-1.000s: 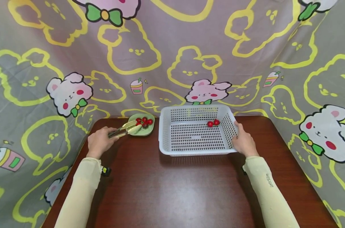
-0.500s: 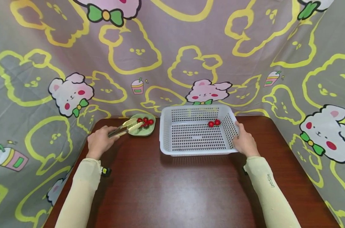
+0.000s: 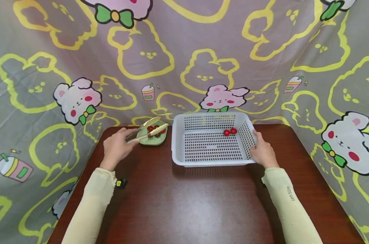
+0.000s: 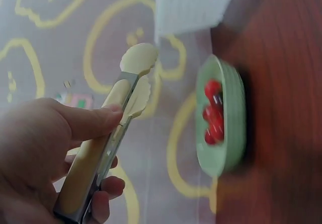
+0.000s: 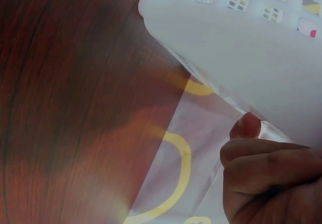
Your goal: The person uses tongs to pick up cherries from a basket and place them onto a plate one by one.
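Cartoon-printed cloth (image 3: 160,51) hangs behind and on both sides of a dark reddish-brown table (image 3: 184,200). On the table stand one white slotted basket (image 3: 212,163) and, just to its left, one small green dish (image 3: 153,142). Two round red fruits (image 3: 233,130) lie side by side in the basket, toward its right end. In the dish there appear to be five more fruits (image 4: 217,128), one of them much darker (motion blur and overlap make that count uncertain).

Seen from the head, one pair of tongs (image 4: 116,93) covers part of the dish and its fruits; the left wrist view shows the tongs apart from the dish, and also the dish's ribbed outer wall. The right wrist view gives the basket's pale side close up, with fingertips at its edge.

The person has two hands at work, both in pale sleeves (image 3: 286,200). The left hand (image 3: 116,145) is wrapped round the tongs, thumb laid along one yellow handle and fingers bent about the other side; the tongs' two scalloped heads stand apart. The right hand (image 3: 263,151) grips the basket by its right end, its fingers bent closely at the wall.
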`<state>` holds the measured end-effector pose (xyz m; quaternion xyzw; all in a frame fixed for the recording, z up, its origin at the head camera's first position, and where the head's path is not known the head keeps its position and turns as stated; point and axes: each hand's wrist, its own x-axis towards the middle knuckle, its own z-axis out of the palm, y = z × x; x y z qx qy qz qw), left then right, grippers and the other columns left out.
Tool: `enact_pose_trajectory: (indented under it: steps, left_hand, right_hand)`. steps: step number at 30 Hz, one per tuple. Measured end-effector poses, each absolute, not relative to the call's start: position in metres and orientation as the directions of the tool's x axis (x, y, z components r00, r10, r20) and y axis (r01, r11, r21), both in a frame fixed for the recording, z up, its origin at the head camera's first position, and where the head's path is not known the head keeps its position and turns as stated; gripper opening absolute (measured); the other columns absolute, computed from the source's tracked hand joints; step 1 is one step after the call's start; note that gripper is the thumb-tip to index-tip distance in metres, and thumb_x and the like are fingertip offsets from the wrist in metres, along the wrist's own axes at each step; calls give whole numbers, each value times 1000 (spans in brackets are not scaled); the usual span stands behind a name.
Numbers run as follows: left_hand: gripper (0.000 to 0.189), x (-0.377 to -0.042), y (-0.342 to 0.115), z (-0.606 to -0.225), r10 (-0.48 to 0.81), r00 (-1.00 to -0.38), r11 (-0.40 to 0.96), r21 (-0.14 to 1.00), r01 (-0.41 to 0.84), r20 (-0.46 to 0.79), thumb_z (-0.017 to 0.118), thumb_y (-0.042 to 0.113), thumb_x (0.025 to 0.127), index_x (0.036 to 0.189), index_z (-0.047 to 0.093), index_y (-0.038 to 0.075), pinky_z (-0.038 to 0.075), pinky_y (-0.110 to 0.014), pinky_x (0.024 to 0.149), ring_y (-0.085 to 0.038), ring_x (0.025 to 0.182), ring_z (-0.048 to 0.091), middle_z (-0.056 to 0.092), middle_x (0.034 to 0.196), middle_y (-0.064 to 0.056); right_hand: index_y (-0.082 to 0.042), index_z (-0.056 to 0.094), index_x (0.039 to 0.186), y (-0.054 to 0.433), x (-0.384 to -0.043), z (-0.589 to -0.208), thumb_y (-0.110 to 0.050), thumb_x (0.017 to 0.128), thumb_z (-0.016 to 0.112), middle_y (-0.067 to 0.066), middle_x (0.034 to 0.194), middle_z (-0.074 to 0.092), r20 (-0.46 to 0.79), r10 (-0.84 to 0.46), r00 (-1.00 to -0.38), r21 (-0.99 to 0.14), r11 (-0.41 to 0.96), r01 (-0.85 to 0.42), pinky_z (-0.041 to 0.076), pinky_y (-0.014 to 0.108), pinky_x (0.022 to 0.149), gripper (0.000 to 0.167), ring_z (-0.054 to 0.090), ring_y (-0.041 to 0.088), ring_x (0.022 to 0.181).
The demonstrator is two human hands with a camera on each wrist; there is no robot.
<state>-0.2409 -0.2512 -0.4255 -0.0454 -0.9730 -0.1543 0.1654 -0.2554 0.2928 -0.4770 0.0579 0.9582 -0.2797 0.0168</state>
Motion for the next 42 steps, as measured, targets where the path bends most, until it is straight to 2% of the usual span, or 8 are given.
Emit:
enact_pose_trajectory:
  steps: [5, 10, 14, 19, 27, 29, 34, 42]
  left_hand:
    - [49, -243, -223, -416, 91, -944, 939, 289, 188, 317, 81, 39, 87, 134, 71, 26, 46, -48, 63, -29, 75, 66, 72, 120, -8]
    - [51, -248, -199, -412, 140, -940, 928, 289, 234, 311, 82, 40, 86, 135, 71, 28, 50, -53, 70, -34, 94, 72, 69, 135, -7]
    - [50, -253, -182, -411, 175, -936, 916, 298, 268, 306, 82, 41, 86, 134, 71, 30, 51, -53, 72, -30, 95, 71, 70, 132, 0]
    - [49, -259, -159, -409, 208, -929, 908, 294, 300, 306, 82, 42, 85, 131, 73, 32, 52, -55, 78, -31, 106, 69, 71, 128, 1]
    - [49, -268, -127, -403, 274, -921, 899, 265, 348, 278, 82, 44, 87, 133, 71, 34, 50, -46, 65, -29, 86, 71, 72, 125, -1]
    - [51, -271, -120, -401, 290, -920, 900, 253, 356, 266, 81, 46, 87, 135, 70, 34, 50, -45, 65, -29, 88, 72, 71, 127, -1]
    - [55, -280, -103, -397, 306, -926, 901, 247, 356, 219, 80, 49, 87, 138, 68, 34, 53, -45, 70, -32, 117, 70, 63, 146, -7]
    - [64, -291, -85, -401, 321, -937, 895, 281, 347, 137, 82, 50, 85, 143, 64, 29, 53, -46, 81, -30, 119, 68, 64, 144, -3]
  right_hand:
    - [-12, 15, 166, 291, -256, -477, -13, 101, 44, 38, 122, 59, -63, 103, -993, -533, 837, 121, 42, 41, 65, 71, 59, 39, 83]
    - [-13, 15, 166, 288, -257, -479, -13, 101, 44, 38, 124, 58, -68, 102, -992, -533, 837, 123, 42, 42, 67, 71, 59, 39, 84]
    - [-12, 15, 166, 289, -256, -478, -13, 101, 44, 38, 125, 58, -72, 101, -992, -534, 836, 124, 43, 44, 69, 71, 59, 40, 86]
    - [-12, 16, 165, 290, -257, -478, -13, 100, 44, 40, 127, 57, -55, 94, -994, -533, 839, 109, 44, 48, 71, 71, 59, 42, 88]
    - [-12, 17, 165, 288, -257, -476, -12, 99, 44, 41, 129, 57, -45, 93, -995, -530, 842, 103, 45, 48, 71, 72, 59, 42, 87]
    - [-12, 17, 165, 289, -256, -476, -12, 99, 43, 40, 128, 57, -43, 97, -994, -529, 842, 105, 45, 48, 71, 72, 59, 42, 87]
    - [-13, 17, 165, 291, -256, -475, -12, 99, 43, 40, 128, 56, -43, 103, -994, -527, 842, 110, 44, 48, 70, 71, 59, 42, 86]
    - [-13, 17, 165, 291, -255, -476, -13, 100, 43, 38, 128, 57, -59, 106, -993, -530, 840, 121, 44, 48, 71, 71, 59, 42, 89]
